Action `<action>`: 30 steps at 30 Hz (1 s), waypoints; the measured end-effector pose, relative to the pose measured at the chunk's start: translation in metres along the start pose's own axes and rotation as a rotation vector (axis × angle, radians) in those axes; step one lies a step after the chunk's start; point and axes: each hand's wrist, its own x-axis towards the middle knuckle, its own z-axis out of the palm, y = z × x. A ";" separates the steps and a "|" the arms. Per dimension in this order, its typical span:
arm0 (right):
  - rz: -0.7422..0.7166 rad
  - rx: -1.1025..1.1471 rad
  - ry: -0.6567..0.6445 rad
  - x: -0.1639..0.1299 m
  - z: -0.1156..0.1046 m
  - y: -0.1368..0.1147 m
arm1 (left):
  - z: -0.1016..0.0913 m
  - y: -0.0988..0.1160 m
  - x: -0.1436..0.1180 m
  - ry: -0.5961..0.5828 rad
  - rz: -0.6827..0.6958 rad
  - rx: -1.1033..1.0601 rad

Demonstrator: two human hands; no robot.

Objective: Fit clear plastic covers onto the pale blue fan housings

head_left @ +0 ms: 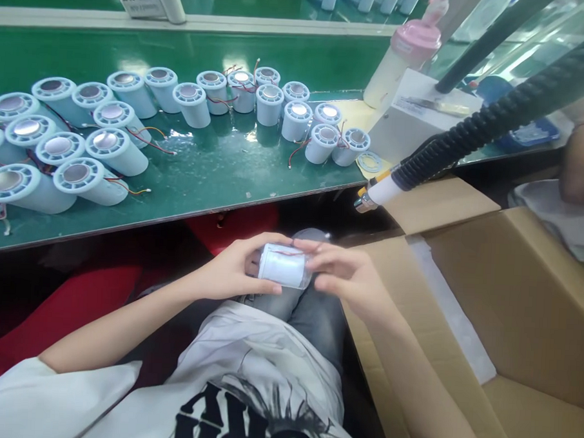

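Note:
Over my lap, my left hand is wrapped round a light-blue cylindrical battery pack lying on its side, thumb along its lower edge. A clear plastic sleeve shows around the pack and sticks out past its right end. The fingers of my right hand are bent around that right end, at the sleeve and some thin red wires; they are slightly blurred. Several similar light-blue packs with silver round ends and thin red wires stand on the green bench.
The green bench runs across in front. A black flexible hose with a metal nozzle slants in from the right, near a pink-capped bottle. Below it is an open cardboard box. Another person's arm shows at far right.

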 end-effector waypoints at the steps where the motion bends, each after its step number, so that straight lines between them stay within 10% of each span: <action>1: -0.083 -0.127 -0.040 -0.003 0.000 0.001 | 0.001 0.001 -0.002 0.020 -0.022 -0.043; 7: -0.360 -0.556 -0.065 -0.015 0.000 0.001 | 0.001 0.007 -0.011 -0.002 -0.105 -0.106; 30: 0.148 0.015 -0.087 -0.015 0.005 -0.015 | -0.006 0.019 -0.020 -0.075 0.204 0.325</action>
